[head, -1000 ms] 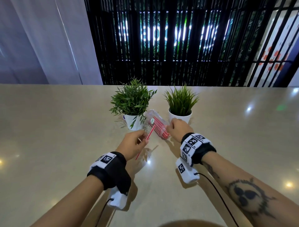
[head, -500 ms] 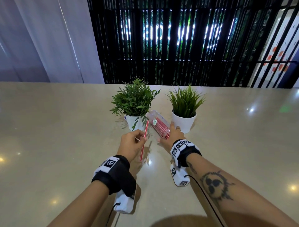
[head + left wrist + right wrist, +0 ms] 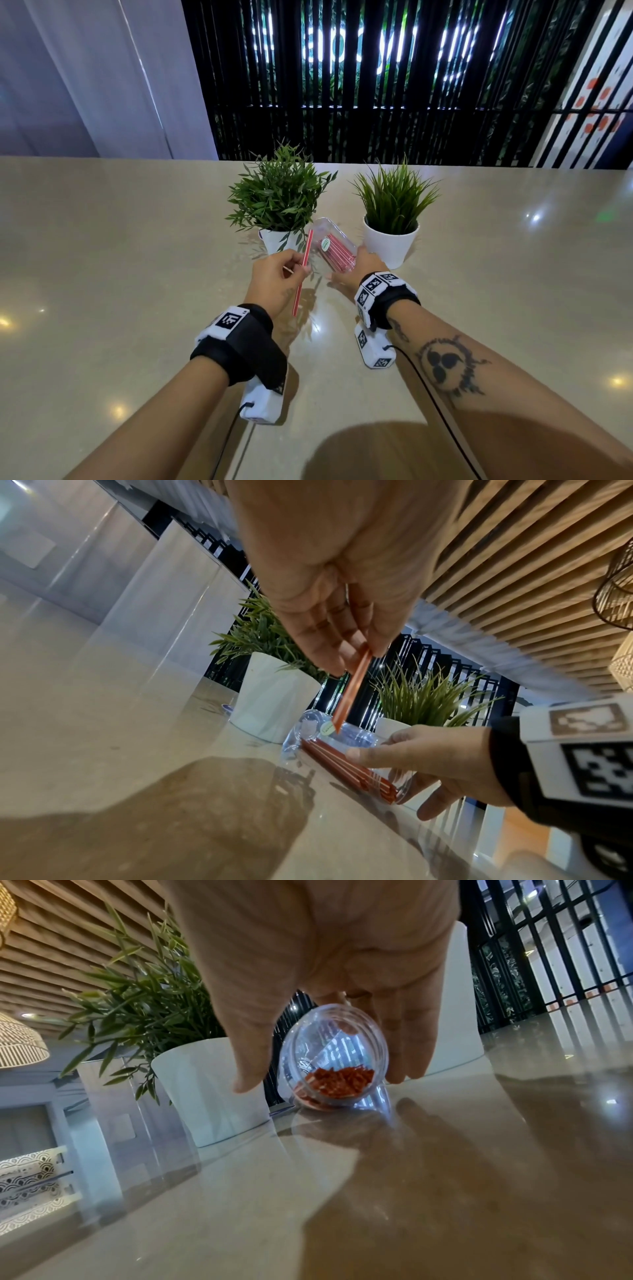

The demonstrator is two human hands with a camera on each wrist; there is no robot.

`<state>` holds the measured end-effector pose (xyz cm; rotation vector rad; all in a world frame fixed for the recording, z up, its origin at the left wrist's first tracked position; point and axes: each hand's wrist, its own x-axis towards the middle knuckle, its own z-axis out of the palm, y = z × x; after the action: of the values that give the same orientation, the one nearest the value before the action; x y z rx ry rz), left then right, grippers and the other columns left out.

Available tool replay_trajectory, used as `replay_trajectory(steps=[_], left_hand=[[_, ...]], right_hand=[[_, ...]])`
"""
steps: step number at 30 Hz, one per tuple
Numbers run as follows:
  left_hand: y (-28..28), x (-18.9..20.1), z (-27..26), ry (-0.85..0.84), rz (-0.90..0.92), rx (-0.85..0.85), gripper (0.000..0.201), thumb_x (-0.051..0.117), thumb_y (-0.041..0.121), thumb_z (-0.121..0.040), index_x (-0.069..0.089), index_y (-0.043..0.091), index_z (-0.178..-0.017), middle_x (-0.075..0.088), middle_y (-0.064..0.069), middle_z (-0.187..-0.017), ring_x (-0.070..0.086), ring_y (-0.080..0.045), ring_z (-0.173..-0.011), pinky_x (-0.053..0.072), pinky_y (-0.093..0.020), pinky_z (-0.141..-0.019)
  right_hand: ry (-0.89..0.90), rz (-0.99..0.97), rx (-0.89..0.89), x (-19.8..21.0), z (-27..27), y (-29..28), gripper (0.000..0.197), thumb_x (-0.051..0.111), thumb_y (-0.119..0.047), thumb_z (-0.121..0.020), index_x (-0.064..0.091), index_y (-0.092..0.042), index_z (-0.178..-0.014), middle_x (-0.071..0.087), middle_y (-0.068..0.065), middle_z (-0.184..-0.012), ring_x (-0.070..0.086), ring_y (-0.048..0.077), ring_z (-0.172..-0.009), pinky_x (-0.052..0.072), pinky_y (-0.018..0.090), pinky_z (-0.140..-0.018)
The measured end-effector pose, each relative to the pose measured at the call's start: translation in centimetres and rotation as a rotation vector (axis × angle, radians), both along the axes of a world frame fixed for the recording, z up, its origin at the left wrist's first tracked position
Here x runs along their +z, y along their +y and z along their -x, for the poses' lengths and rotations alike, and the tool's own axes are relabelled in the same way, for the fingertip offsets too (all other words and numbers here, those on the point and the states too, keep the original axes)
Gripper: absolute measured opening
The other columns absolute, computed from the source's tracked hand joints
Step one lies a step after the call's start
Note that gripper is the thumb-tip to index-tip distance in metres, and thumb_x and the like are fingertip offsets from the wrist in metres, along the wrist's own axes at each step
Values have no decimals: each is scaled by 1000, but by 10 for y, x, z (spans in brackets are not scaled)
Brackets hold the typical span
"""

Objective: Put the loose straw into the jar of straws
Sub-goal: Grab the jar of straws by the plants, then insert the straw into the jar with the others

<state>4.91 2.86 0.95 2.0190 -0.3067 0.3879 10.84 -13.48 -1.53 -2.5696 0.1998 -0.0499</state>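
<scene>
Between the two potted plants, on the glossy beige desk (image 3: pixel 479 274), lies the clear plastic jar (image 3: pixel 334 245), on its side, mouth pointing away from the person toward the leafy plant's white pot (image 3: pixel 274 240). A bundle of red straws (image 3: pixel 337 1081) is packed along its lower wall, and a small green round sticker (image 3: pixel 324 244) shows on the side near the mouth.

Right hand (image 3: pixel 359 272) is on the jar's near end, its base: in the right wrist view the thumb comes down the left side and the fingers (image 3: pixel 411 1042) curve down the right, so the grip cups the base, though how firmly is hard to call.

Over to the left hand (image 3: pixel 277 277), and the grip is clamped on the loose straw (image 3: pixel 303 272), red with a thin white stripe, pinched between thumb and fingertips about midway along. The straw runs steeply, its far tip up beside the jar's mouth and in front of the leafy plant (image 3: pixel 277 198), its near end hanging below the hand above the desk. From the left wrist view that far tip sits just over the green sticker, close to the rim; the straw is still outside the jar.

The grassy plant (image 3: pixel 394 198) in its white pot stands just right of the right hand.
</scene>
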Motion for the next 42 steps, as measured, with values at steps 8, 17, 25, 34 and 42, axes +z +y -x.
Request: replay_trajectory(steps=[8,17,25,34,42], left_hand=[[0,-4,-7,-5,-54,40,7,58,7,-82,64,5,-78,49,8,-59,45,-4,-49,40,-4,-50],[-5,-3,-14,-37,-90,67,8,56,6,-83,64,4,-81,51,11,-60,48,-2,-49,39,-3,-50],[-15,5,-8,-58,-79,5,9,58,8,-83,65,4,-88,52,8,-67,47,-1,-60,40,-1,-57],[-19,13,0,92,69,-175,7,43,18,-91,45,16,-84,59,2,-86,56,-25,-84,50,-45,-80],[-37,37,22,176,53,-430,21,29,23,-96,40,12,-109,48,-6,-109,48,-16,-102,43,-18,-79]], right_hand=[[-26,-12,-4,1,-2,-3,60,71,-27,-72,39,-5,-118,55,19,-114,58,37,-101,48,38,-75],[-211,28,36,34,14,-12,73,68,-56,-65,45,-9,-116,55,13,-117,56,33,-105,49,40,-84],[-433,-176,27,62,28,-21,62,71,-35,-62,52,-11,-116,55,7,-115,48,24,-109,42,32,-84],[-366,-1033,200,77,43,-31,28,66,-22,-64,53,-21,-90,53,-1,-85,51,12,-75,48,20,-66],[-294,-1021,263,85,58,-20,54,58,-30,-87,29,-14,-130,56,-2,-100,60,18,-84,49,30,-75]])
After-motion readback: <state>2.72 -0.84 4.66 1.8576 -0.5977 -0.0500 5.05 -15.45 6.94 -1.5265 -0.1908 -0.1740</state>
